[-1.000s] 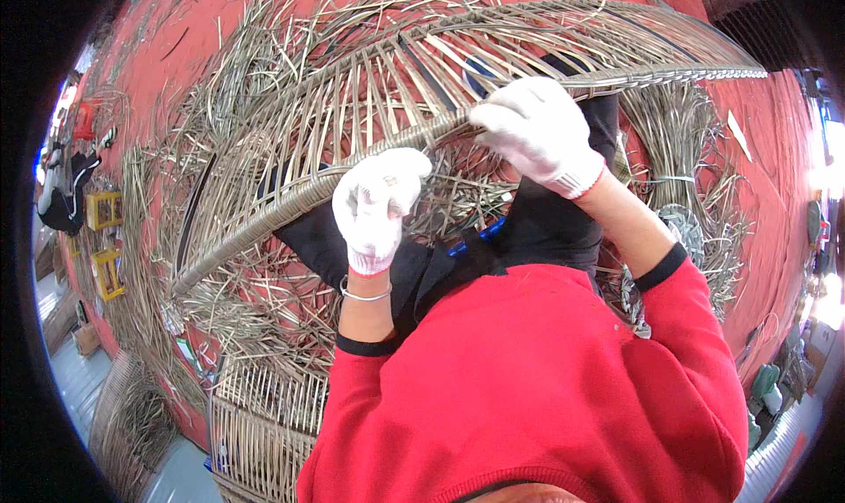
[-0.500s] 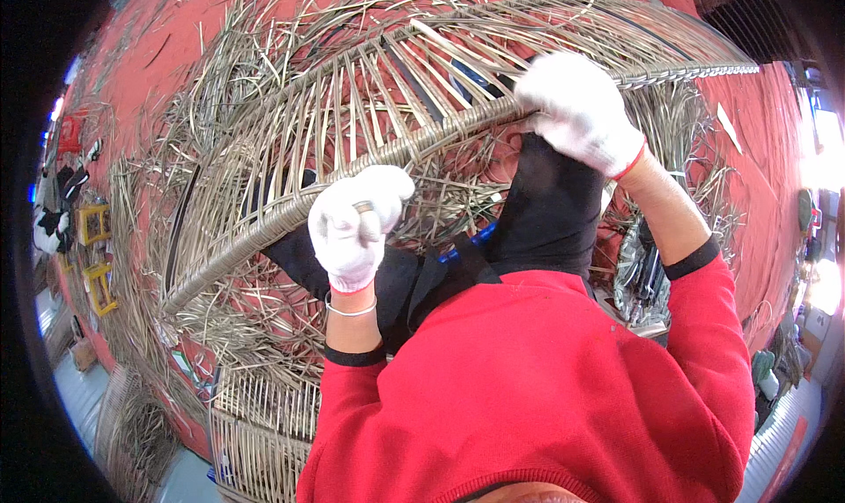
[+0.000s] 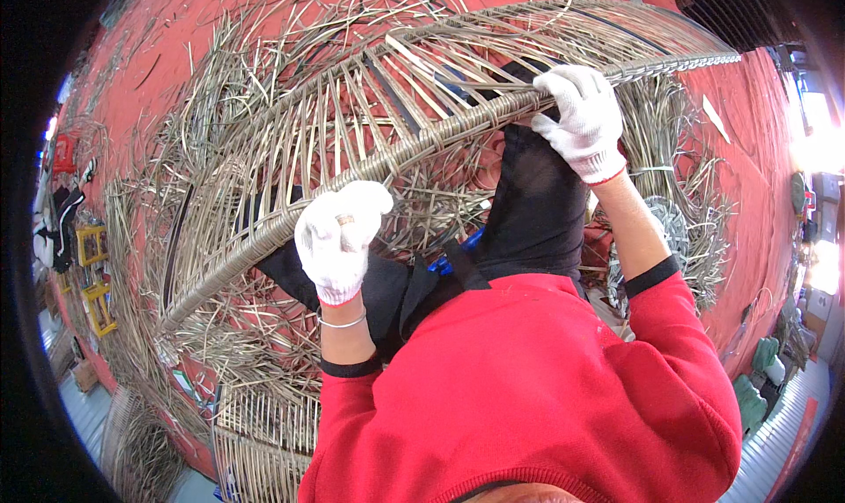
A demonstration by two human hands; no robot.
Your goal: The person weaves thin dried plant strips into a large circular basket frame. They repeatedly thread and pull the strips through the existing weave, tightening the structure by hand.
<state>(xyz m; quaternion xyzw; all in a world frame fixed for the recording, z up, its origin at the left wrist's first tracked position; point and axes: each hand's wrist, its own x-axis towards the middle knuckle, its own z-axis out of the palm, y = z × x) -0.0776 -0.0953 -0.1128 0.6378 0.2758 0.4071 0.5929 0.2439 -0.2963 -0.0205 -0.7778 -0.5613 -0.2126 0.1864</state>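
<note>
A large curved wicker frame (image 3: 352,120) of pale slats and a few dark ones lies across my legs. Its near rim (image 3: 396,157) is tightly wound with cane strip. My left hand (image 3: 339,243), in a white knitted glove, is closed into a fist right beside this rim. A small brownish band or strip end shows at its fingers; what else it holds is hidden. My right hand (image 3: 583,123), gloved alike, has its fingers beyond the rim and its thumb on the near side, gripping it where the winding meets a plaited edge (image 3: 669,66).
Loose cane strips (image 3: 273,327) litter the red floor covering (image 3: 158,41). A tied bundle of strips (image 3: 656,142) lies to the right. Another slatted wicker piece (image 3: 268,437) lies at lower left, near yellow frames (image 3: 92,243). Green items (image 3: 748,402) lie at far right.
My right hand was a blurred, closed fist at the rim; now its fingers are parted around it. My left hand stays a fist beside the rim. The whole view has shifted slightly.
</note>
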